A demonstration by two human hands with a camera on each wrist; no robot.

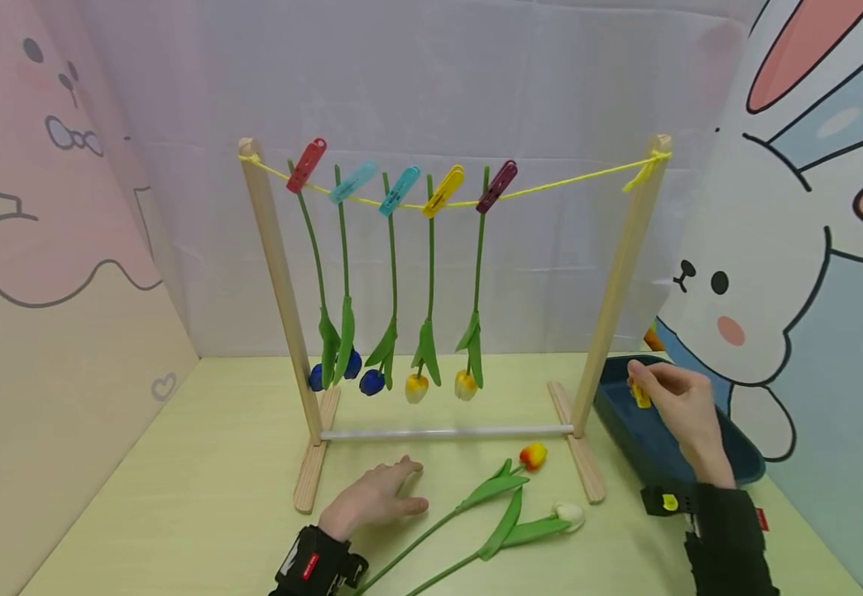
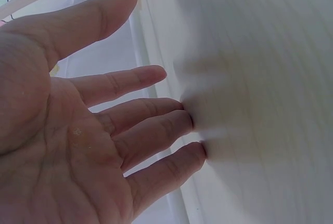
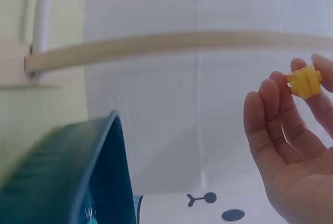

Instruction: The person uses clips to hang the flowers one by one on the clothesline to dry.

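My right hand (image 1: pixel 680 414) pinches a yellow clothespin (image 1: pixel 640 395) between thumb and fingers, over the dark blue tray (image 1: pixel 625 447). In the right wrist view the same clothespin sits at the fingertips, seen end-on. My left hand (image 1: pixel 375 501) has its fingers loosely extended, holding nothing; in the left wrist view some fingertips touch the tabletop. Just right of it lie a red-yellow tulip (image 1: pixel 533 456) and a white tulip (image 1: pixel 568 516), stems toward me. Blue and yellow-white tulips hang head down from a yellow string (image 1: pixel 572 180), held by red, light blue, yellow and maroon clothespins (image 1: pixel 496 187).
Wooden posts (image 1: pixel 625 290) on flat feet carry the string, joined low down by a white rod (image 1: pixel 446 433). The tray stands right of the right post. A pale curtain (image 1: pixel 431 74) hangs behind, and rabbit-printed cloth (image 1: pixel 759 248) borders the right side.
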